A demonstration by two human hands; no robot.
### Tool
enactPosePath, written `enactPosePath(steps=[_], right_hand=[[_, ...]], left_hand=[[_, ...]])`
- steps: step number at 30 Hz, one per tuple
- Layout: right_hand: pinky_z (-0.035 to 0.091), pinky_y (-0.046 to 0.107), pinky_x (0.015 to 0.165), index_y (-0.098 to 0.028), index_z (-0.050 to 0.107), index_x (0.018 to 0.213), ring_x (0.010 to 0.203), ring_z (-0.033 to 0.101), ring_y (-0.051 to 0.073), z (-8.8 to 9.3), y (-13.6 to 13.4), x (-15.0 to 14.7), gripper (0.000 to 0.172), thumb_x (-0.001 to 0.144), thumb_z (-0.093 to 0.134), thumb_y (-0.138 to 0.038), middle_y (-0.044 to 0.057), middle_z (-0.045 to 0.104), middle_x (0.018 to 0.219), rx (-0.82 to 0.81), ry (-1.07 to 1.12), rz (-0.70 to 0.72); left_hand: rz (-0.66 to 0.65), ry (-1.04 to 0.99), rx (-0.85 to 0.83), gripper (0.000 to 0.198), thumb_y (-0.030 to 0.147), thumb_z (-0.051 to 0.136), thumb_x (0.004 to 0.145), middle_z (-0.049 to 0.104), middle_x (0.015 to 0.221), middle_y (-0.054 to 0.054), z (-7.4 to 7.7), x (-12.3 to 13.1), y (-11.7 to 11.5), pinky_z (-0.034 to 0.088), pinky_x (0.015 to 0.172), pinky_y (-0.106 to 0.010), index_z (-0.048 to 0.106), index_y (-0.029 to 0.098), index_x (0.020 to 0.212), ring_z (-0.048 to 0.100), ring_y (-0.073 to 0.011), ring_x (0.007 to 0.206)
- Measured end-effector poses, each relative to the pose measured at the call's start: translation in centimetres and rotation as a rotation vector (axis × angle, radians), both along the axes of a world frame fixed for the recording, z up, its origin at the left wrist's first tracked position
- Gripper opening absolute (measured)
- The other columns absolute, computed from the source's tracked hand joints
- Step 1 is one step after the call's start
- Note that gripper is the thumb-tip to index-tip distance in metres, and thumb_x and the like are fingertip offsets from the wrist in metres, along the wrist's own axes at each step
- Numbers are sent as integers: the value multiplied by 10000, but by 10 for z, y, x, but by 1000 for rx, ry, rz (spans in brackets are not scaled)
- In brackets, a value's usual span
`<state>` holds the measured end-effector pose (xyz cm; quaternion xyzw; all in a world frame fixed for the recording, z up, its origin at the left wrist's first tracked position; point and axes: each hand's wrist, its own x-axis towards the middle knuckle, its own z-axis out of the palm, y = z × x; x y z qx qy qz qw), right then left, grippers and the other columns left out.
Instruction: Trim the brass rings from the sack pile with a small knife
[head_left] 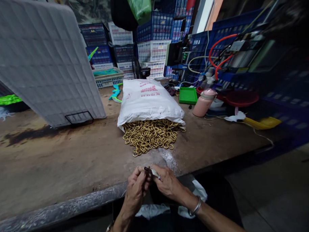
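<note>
My left hand [138, 184] is closed in a pinch just beyond the table's front edge. Between its fingertips and those of my right hand is a small dark piece [147, 170], too small to name. My right hand [169, 185] is closed around a small pale object [155, 173], mostly covered by the fingers. Ahead of both hands lies a heap of brass-coloured rings [150, 136], spilling from the open mouth of a white woven sack [150, 101] with red print. The hands do not touch the rings.
A tall ribbed grey-white panel [48, 62] stands at left. Toward the right are a green tray [188, 95], a pink bottle [204, 103], a yellow scoop-like item [262, 122] and red hoses [219, 49]. Stacked crates [154, 50] line the back. The table edge [71, 206] is plastic-wrapped.
</note>
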<state>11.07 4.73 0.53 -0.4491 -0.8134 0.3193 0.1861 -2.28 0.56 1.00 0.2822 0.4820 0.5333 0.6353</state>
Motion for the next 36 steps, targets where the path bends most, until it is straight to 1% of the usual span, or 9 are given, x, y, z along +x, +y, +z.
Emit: enactPosePath(steps=[10,13,16,19,22,25,29,31,36], right_hand=[[270,240,572,-189,498,904,630,454,142,-2,0,7,256,690,386,-106,6,526,684,75,-141,83],[296,252,617,-176,498,974,701,485,167,-3,7,17,285,711,399,-128,39,553,747,123,-205,9],[287,251,599,-172,503,972,662,499,159,-7,24,27,262,740,390,-127,34,565,712,143,-297,-119],[268,247,577,-180,512,935,641,519,147,-9,46,36,210,762,401,-137,34,592,729,170,-353,-284],[262,246,570,-184,507,935,693,554,155,-7,65,42,170,802,403,-173,51,618,786,176,-397,-484],[271,249,570,-180,499,945,745,578,171,-6,77,46,152,830,407,-219,71,628,842,165,-436,-564],[293,252,573,-190,480,997,760,594,182,-6,85,45,179,843,409,-249,79,634,872,102,-477,-593],[302,252,577,-194,481,1002,781,598,185,-6,87,45,186,846,402,-258,78,636,883,85,-477,-608],[318,256,590,-189,451,1069,797,602,193,-4,89,47,243,850,384,-267,80,643,884,46,-463,-638]], left_hand=[[7,160,97,364,507,589,682,397,454,79,3,-2,2,231,392,-166,464,168,638,293,-39,389],[-48,150,83,335,476,581,708,442,500,57,8,-1,-6,239,398,-165,472,167,637,323,-39,403],[-216,5,9,315,462,587,707,480,508,49,8,7,-17,184,353,-167,470,174,652,294,-25,346],[-380,-134,-156,324,465,612,674,514,467,34,-12,19,-26,139,314,-163,488,167,646,289,-21,292],[-426,-196,-370,324,438,661,623,545,455,14,-45,29,-29,141,291,-149,513,150,630,350,-36,281],[-267,-226,-659,237,331,651,674,573,472,-12,-71,33,-27,211,297,-135,542,120,663,448,-61,320],[69,-330,-724,88,151,585,742,620,581,-54,-91,35,-21,462,495,-233,510,134,701,618,-149,527],[117,-371,-721,58,118,574,747,625,620,-68,-99,36,-20,490,559,-286,522,132,769,639,-185,595],[112,-422,-660,232,151,585,762,626,649,-71,-112,35,-19,497,574,-290,534,118,986,630,-184,593]])
